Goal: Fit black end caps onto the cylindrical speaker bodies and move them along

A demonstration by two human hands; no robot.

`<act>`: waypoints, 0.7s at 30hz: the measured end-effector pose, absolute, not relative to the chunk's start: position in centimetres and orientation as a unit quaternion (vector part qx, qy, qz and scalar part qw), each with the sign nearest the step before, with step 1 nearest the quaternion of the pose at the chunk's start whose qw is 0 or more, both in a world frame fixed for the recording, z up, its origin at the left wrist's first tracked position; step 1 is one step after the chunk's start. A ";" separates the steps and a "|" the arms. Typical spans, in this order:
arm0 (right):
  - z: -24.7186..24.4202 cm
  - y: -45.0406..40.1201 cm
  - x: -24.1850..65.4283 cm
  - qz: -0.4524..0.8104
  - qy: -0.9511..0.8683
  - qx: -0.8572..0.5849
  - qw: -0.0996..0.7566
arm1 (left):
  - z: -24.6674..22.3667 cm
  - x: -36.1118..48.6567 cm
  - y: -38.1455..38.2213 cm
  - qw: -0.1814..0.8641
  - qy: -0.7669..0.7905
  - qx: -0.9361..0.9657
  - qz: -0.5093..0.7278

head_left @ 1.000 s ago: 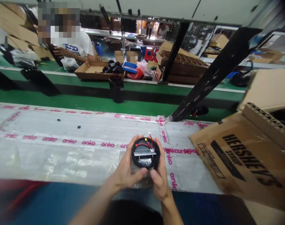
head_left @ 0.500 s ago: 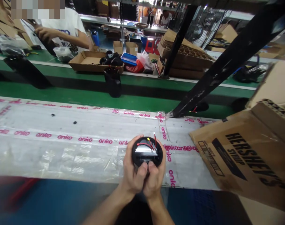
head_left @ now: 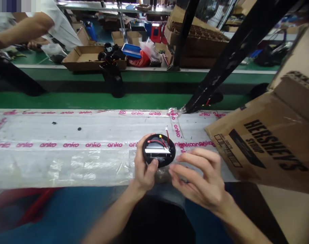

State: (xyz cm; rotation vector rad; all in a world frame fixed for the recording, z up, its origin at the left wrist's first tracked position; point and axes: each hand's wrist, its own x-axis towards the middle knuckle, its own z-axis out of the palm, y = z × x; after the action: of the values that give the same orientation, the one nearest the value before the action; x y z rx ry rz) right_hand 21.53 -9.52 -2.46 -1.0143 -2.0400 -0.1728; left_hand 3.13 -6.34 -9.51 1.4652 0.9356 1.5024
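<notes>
A round black housing (head_left: 159, 162) faces up, with a silvery strip across its middle and thin red and black wires ending in small white, yellow and red connectors. Wrapped round its left side is my left hand (head_left: 145, 169), the thumb pressing on the near rim. Just to the right, my right hand (head_left: 200, 174) has its fingers apart and bent, with nothing seen in them. Its fingertips are close to the housing's right edge; whether they touch it I cannot tell. Beneath lies a worktop (head_left: 106, 166) covered in clear film and pink-lettered tape.
A cardboard carton (head_left: 266, 145) stands at the right, beside a slanted black post (head_left: 228, 64). On the green bench behind are an open cardboard box (head_left: 80, 59), a blue tray (head_left: 131, 51) and black cylindrical parts (head_left: 114, 79). Another person's arm (head_left: 29, 30) reaches in at the upper left.
My right hand has let go of the housing and moved right, its fingers opening. My left hand still holds the housing, which looks more tilted. The view has shifted, and the other person's arms have moved.
</notes>
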 end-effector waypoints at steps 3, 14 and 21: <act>-0.2 -8.8 22.1 -0.106 -0.884 -0.344 0.296 | -9.5 2.6 -6.2 0.400 0.373 0.601 0.583; 1.7 -7.8 20.8 -0.033 -0.913 -0.357 0.193 | -7.2 -2.6 -4.3 0.061 0.280 0.790 0.542; 1.2 -7.8 20.8 -0.019 -0.910 -0.356 0.212 | -0.3 -5.5 -2.3 0.031 0.162 0.942 0.291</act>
State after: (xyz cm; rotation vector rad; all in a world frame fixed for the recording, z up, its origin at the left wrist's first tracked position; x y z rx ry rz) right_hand 20.76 -7.75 1.23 -0.9875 -2.5276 -0.0539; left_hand -5.47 -2.27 -0.32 2.9044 0.4979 0.8979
